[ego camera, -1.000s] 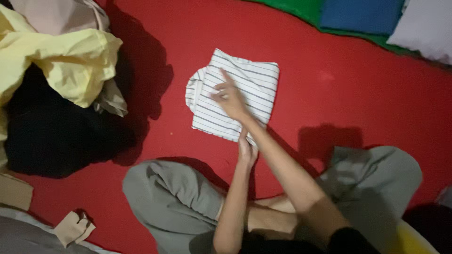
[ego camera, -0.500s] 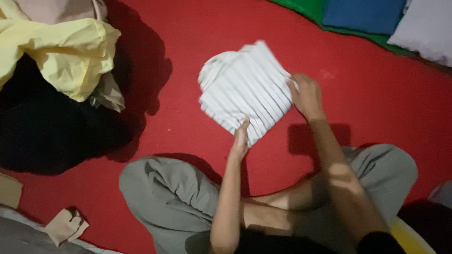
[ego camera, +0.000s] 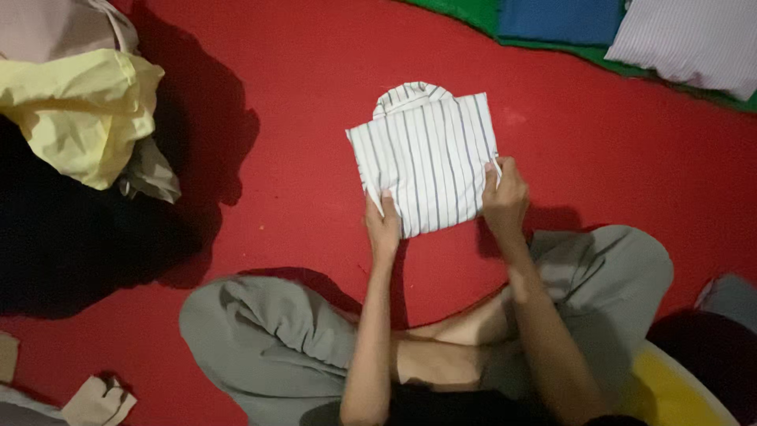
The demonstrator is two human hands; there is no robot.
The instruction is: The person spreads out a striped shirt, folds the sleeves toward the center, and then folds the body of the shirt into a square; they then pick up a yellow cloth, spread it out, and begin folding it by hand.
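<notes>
Striped cloth was what I saw at the middle of the view: a folded white shirt (ego camera: 426, 162) with dark stripes lay flat on the red floor (ego camera: 300, 95), collar pointing away from the person's crossed legs in grey trousers (ego camera: 268, 339). My view showed the left hand (ego camera: 384, 225) pinching the shirt's near left corner, thumb on top, while the right hand (ego camera: 505, 197) gripped its right edge, fingers curled around the fabric. I noted a heap of yellow and black clothes (ego camera: 71, 158) well apart on the left.

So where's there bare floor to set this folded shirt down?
Bare red floor lies between the striped shirt and the clothes pile, and right of the shirt below the green mat. Crowded near the knees.
</notes>
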